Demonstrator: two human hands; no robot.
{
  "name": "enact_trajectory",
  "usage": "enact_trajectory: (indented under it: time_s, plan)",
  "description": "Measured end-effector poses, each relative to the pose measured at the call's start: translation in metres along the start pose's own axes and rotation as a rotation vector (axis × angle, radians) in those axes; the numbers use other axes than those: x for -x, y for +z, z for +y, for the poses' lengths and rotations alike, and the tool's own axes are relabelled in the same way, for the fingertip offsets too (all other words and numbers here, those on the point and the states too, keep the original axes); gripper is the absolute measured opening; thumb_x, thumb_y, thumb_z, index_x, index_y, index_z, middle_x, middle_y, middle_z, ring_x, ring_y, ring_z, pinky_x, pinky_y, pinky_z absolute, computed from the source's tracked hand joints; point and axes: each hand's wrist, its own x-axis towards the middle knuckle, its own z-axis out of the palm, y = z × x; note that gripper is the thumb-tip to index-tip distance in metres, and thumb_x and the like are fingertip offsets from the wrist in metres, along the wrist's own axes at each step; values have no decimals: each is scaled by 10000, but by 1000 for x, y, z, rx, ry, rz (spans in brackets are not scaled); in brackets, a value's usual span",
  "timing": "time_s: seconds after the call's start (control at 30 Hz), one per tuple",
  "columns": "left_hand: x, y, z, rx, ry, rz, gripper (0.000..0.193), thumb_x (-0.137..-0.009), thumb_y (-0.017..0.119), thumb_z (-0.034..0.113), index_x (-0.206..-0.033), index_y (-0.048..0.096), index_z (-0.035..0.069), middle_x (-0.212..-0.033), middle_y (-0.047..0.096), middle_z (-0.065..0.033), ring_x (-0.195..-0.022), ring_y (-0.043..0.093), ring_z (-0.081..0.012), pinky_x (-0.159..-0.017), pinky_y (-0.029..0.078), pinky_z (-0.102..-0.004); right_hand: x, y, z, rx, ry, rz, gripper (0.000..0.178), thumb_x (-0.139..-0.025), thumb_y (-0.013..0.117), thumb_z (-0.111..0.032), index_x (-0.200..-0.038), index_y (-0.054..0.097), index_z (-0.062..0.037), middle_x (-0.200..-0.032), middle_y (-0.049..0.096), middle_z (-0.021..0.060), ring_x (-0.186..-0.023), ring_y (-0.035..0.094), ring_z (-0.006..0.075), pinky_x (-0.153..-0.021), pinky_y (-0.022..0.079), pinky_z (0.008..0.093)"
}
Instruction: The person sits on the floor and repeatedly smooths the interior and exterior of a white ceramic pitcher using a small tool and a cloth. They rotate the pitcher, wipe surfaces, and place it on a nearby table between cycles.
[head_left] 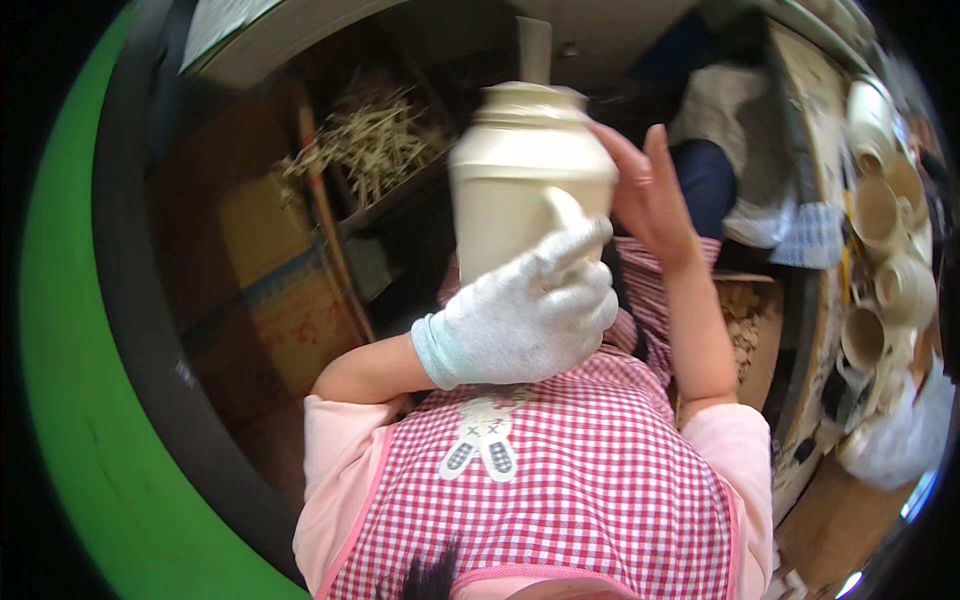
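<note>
- Left hand (530,320), white-gloved: fingers bent and thumb raised, apparently gripping the lower near side of the pale jar (515,190); exact contact beneath the palm is hidden.
- Right hand (650,195), bare: fingers extended and loosely open, no grip evident, at the jar's right shoulder; whether the tips touch it cannot be told.
- Progress, as judged: the jar is fully shaped, with body, sloped shoulder and short neck, and is in hand; it is not set aside. The visible surface is plain and undecorated. What remains to be done on it cannot be determined.
- Position: the jar stands roughly upright, on the far side of the left fingers and to the left of the right fingers. Its base is out of sight.
- A blurred pale strip (535,50) shows just beyond the neck; attachment unclear.
- Near side: pink checked apron (600,450).
- Far left: heap of straw-like strips (380,150).
- Right: pale fragments (742,325) in a carton; farther right, desk (815,130) with pale cups (875,215) and plastic bag (900,445).
</note>
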Motion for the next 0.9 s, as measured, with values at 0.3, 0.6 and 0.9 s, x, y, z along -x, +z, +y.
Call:
enact_trajectory:
  time_s: [0.3, 0.6, 0.9]
  plan:
    - [-114, 24, -17, 1207, -722, 122, 703, -831, 834, 159, -1456, 539, 22, -1511, 533, -177, -1384, 539, -302, -1167, 419, -410, 86, -33, -14, 450, -328, 175, 531, -1084, 558, -383, -1442, 534, 8, -1382, 616, 143, -1232, 601, 236, -1076, 457, 366]
    - [-142, -12, -20, 1188, -837, -127, 188, -835, 757, 58, -1009, 709, 7, -1180, 698, -88, -1092, 651, -176, -978, 504, -326, 146, -291, -172, 1829, -374, 1125, 292, -1026, 606, -269, -1193, 715, -56, -1090, 733, 182, -942, 708, 360, -854, 570, 452]
    - [-63, -66, -72, 514, -367, 204, 442, -669, 914, 393, -958, 775, 89, -1301, 669, -278, -1218, 649, -474, -1051, 496, -522, 109, -368, -206, 1068, -159, 946, 308, -1030, 489, -304, -1078, 650, -46, -815, 606, 122, -791, 608, 242, -640, 489, 363]
